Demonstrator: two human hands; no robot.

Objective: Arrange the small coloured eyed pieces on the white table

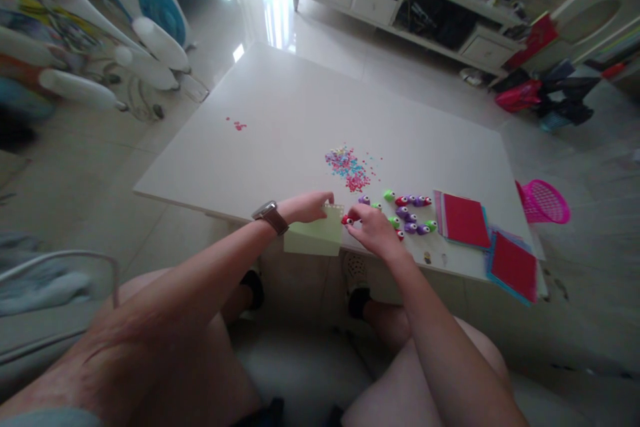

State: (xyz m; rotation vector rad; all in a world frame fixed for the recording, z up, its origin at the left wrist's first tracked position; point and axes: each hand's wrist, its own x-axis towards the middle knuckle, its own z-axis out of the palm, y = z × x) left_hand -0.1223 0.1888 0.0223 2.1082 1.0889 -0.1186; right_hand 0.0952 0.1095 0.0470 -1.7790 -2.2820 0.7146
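Pale green sheet (314, 239) is overhanging the white table (280, 100), lying under left hand (309, 205), just left of right hand (373, 228); probably light, bendy, creasing easily, best held by edges. Left is resting on it, grip unclear; right is pinching small red piece (346, 219) beside its corner. Beyond, coloured bits (347, 165) are lying scattered.

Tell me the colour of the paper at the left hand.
The paper is pale green, as the head view shows.

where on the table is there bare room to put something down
Bare: the table beyond the confetti, and between confetti and red dots. Crowded: from the right hand, past small eyed pieces, to the red paper.
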